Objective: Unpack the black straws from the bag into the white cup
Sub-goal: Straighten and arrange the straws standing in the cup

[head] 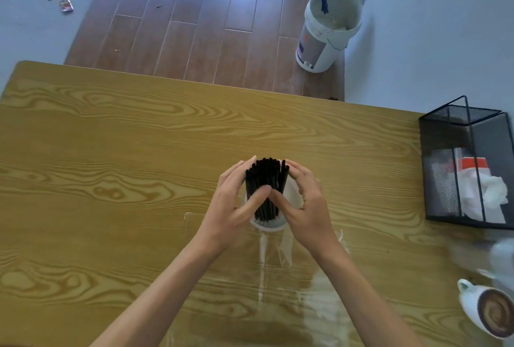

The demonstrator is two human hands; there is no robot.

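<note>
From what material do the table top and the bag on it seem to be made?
Table top: it looks like wood or a wood-pattern laminate, since it shows strong yellow-brown grain rings and a smooth, slightly matte surface. Bag: probably thin clear plastic film, because the grain shows through it and its folds shine white.

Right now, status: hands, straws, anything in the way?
Left hand and right hand cupped round black straws. Straws upright in white cup. Empty clear bag flat on table; nothing blocking.

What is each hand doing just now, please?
Left hand: curled round the black straws.
Right hand: curled round the same straws, over the white cup.
</note>
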